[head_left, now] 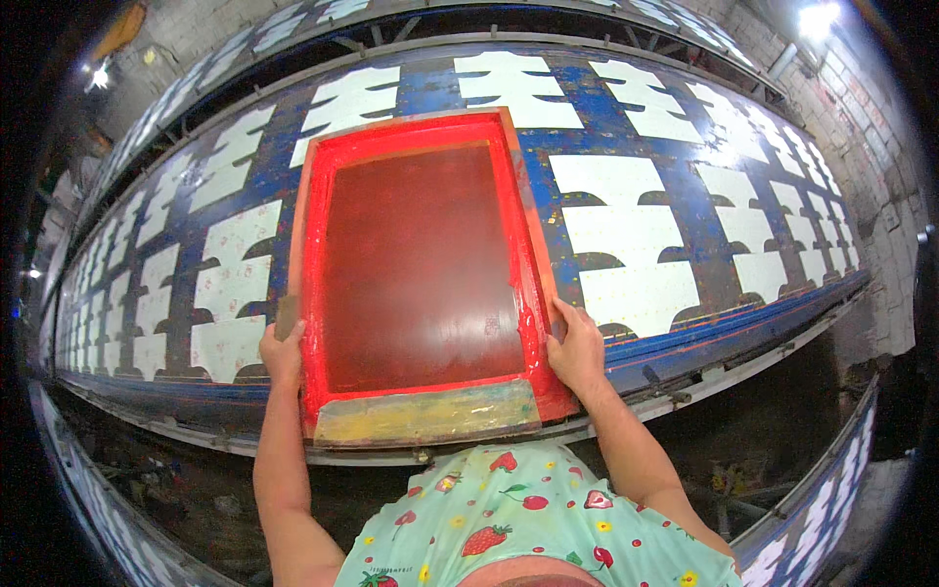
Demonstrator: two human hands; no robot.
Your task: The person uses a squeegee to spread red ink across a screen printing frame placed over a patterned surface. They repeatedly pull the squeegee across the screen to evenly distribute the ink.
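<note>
A large screen printing frame (423, 264) lies in front of me over the long table. Its mesh is dark reddish brown, bordered by bright red ink, and the red looks wet and thick along the right side. My left hand (284, 354) grips the frame's left edge, close to a small brownish block (287, 317) at that side. On the opposite edge, my right hand (578, 344) holds the lower part of the frame. Yellowish-grey tape (430, 413) covers the frame's near end. Whatever lies beneath the frame is hidden.
White cut fabric pieces (626, 235) lie in rows on the blue, ink-stained table (430, 90), left, right and beyond the frame. A metal rail (704, 377) runs along the near edge. Another table with white pieces (817, 519) stands behind me, and a further one lies beyond.
</note>
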